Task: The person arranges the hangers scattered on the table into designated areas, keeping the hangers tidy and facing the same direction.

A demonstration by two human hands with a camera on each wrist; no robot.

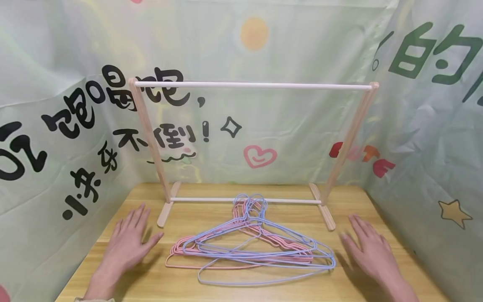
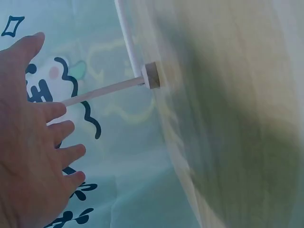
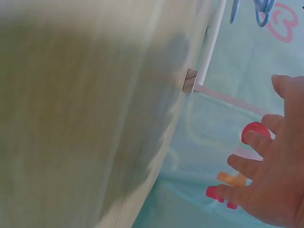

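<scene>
A heap of blue wire hangers (image 1: pixel 226 254) and pink wire hangers (image 1: pixel 177 248) lies on the table, hooks pointing to the back. Left of the heap is my left hand (image 1: pixel 126 243), fingers spread and holding nothing; the left wrist view shows the same hand (image 2: pixel 33 137) with its fingers apart. On the right, my right hand (image 1: pixel 371 247) also holds nothing, its thumb near the hangers' right tips but apart from them. In the right wrist view that hand (image 3: pixel 270 161) has extended fingers, and blue hanger hooks (image 3: pixel 262 12) show at the top.
Behind the hangers stands a wooden rack with a white top rod (image 1: pixel 253 85), a lower rod (image 1: pixel 203 200) and two feet, the left foot (image 1: pixel 164 213) and right foot (image 1: pixel 327 216). The hooks overlap the lower rod. Printed cloth (image 1: pixel 302 134) surrounds the wooden table (image 1: pixel 151 281).
</scene>
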